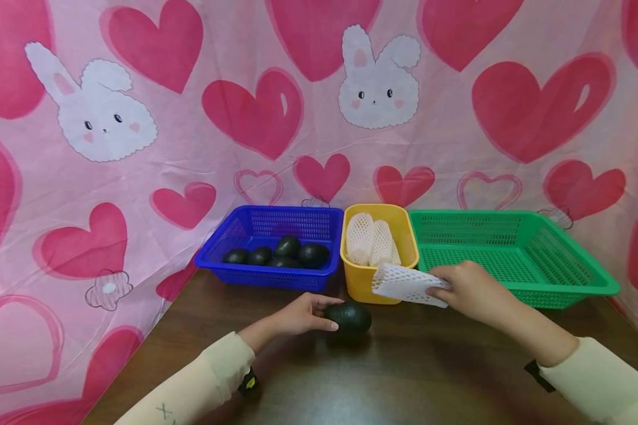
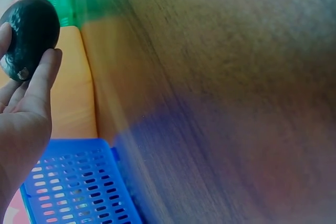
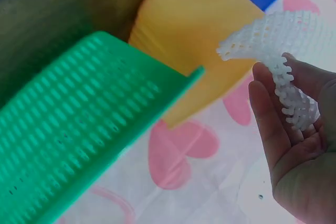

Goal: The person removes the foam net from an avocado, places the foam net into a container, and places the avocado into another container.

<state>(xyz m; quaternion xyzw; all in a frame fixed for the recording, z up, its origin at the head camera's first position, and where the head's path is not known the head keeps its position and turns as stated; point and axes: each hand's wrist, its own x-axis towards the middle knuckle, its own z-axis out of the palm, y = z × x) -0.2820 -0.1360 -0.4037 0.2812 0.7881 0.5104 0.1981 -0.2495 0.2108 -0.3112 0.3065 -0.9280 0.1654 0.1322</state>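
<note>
My left hand (image 1: 304, 314) grips a dark green avocado (image 1: 352, 317) by its left end, just above the brown table in front of the yellow bin. In the left wrist view the thumb and fingers wrap the lower part of that avocado (image 2: 32, 35). Between thumb and fingers, my right hand (image 1: 470, 290) pinches a white foam net sleeve (image 1: 409, 285), whose free end points left toward the avocado. The right wrist view shows the foam net (image 3: 289, 40) flattened and bent at the pinch, with the hand (image 3: 304, 156) below it.
A blue basket (image 1: 276, 277) at the back left holds several avocados (image 1: 313, 255). Beside it stands the yellow bin (image 1: 369, 283) with more foam net sleeves (image 1: 360, 236). A green basket (image 1: 510, 260) sits at the right. A heart-patterned cloth (image 1: 319, 136) hangs behind the table (image 1: 351, 383).
</note>
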